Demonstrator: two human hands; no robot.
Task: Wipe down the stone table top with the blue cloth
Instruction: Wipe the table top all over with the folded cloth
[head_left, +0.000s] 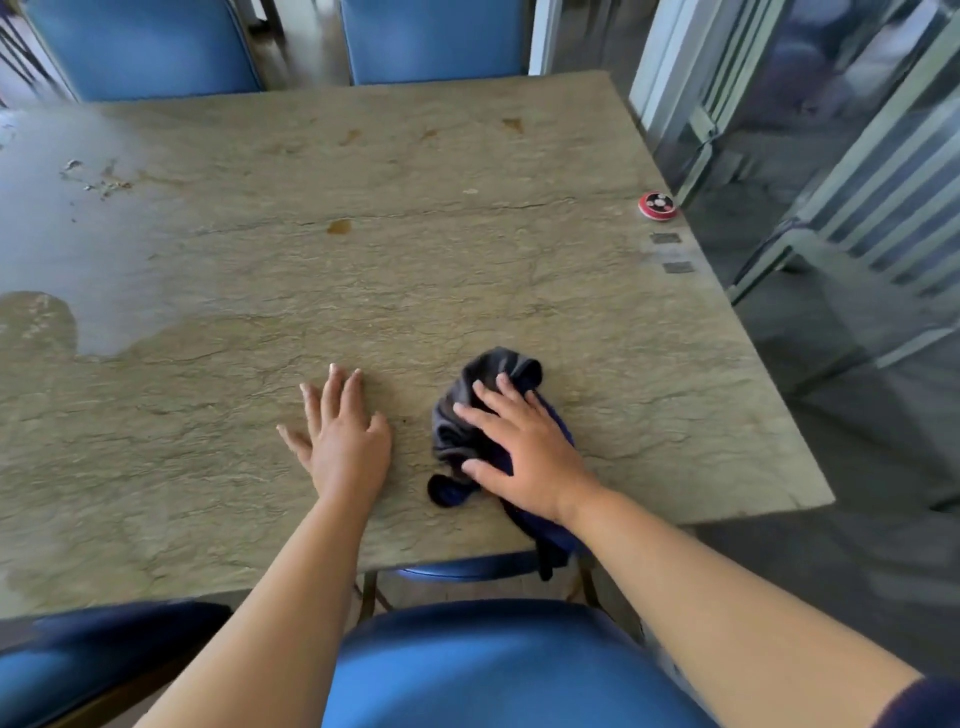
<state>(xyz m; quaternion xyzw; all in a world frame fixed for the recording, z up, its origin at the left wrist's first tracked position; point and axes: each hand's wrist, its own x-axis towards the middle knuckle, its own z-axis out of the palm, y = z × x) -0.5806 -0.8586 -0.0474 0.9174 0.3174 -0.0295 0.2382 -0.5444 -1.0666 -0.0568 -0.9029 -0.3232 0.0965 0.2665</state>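
Observation:
The stone table top (363, 270) is greenish-brown, with a few brown stains and crumbs at the far left. A crumpled dark blue cloth (462, 415) lies near the table's front edge, one end hanging over it. My right hand (524, 452) presses flat on the cloth with fingers spread. My left hand (343, 436) rests flat on the bare stone just left of the cloth, holding nothing.
A small red round button (657, 206) sits near the right edge, with two grey patches (671, 252) beside it. Blue chairs stand at the far side (145, 47) and at the near side (498, 665). A railing (857, 197) runs on the right.

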